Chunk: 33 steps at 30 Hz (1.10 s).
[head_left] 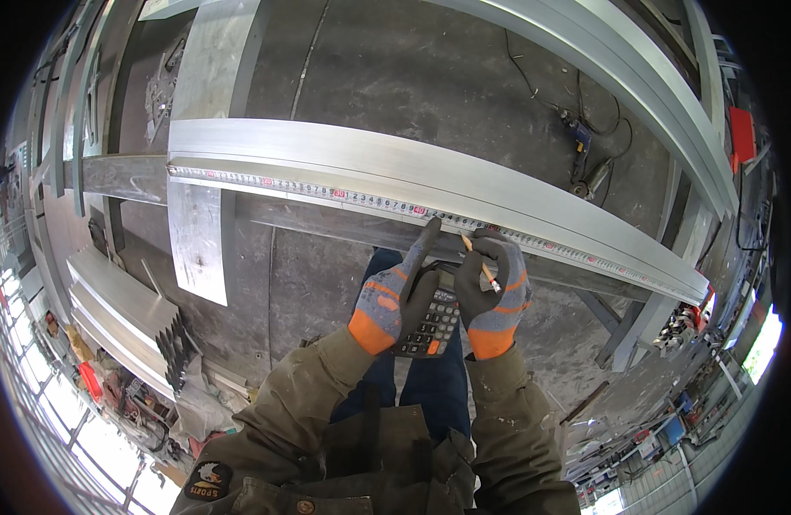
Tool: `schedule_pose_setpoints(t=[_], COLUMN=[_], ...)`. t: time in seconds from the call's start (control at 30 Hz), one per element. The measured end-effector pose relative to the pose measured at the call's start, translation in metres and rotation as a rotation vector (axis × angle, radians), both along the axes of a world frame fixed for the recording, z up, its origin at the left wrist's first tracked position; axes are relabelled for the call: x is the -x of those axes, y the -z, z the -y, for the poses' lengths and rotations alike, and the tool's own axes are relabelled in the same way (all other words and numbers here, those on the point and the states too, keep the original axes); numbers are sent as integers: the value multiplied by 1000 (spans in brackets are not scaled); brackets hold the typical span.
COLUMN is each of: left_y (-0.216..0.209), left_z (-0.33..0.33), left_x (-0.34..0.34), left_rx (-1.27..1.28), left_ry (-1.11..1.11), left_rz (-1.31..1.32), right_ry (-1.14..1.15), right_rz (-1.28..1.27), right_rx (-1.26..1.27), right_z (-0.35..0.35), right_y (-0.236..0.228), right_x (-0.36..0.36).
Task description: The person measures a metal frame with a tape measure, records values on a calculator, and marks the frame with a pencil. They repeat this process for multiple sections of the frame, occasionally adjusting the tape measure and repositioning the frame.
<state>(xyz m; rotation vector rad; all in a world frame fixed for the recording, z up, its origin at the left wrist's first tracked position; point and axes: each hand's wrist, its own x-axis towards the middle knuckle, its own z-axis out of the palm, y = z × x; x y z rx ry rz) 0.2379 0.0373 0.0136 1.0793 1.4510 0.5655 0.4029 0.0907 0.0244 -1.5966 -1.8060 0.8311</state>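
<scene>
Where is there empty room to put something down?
Bare floor lies beyond the aluminum bar, left of the blue power tool, and between the stacked profiles and left hand. It's crowded around the calculator, tape measure, pencil and right hand.

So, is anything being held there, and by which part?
The right grip holds a pencil around its middle. The left grip seems to hold the calculator by its upper left side, though its underside is hidden.

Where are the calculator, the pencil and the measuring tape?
Calculator (438,325): head view, on its keypad.
Pencil (489,275): head view, on its shaft near the blunt end.
Measuring tape (378,202): head view, on its marked blade.
</scene>
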Motion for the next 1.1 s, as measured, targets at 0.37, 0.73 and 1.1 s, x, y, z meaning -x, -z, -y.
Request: schedule_pose_setpoints(t=[0.37, 0.73, 1.1], left_y=[5, 7, 0], left_z=[5, 4, -2], left_x=[-3, -3, -10], left_rx=[-52, -13, 53], left_ry=[-68, -118, -198], left_rz=[11, 88, 148], right_ry=[-1, 317, 356], right_rz=[11, -103, -335], right_rx=[-37, 240, 596], right_z=[-2, 58, 136], right_y=[-1, -20, -36], right_x=[4, -41, -61])
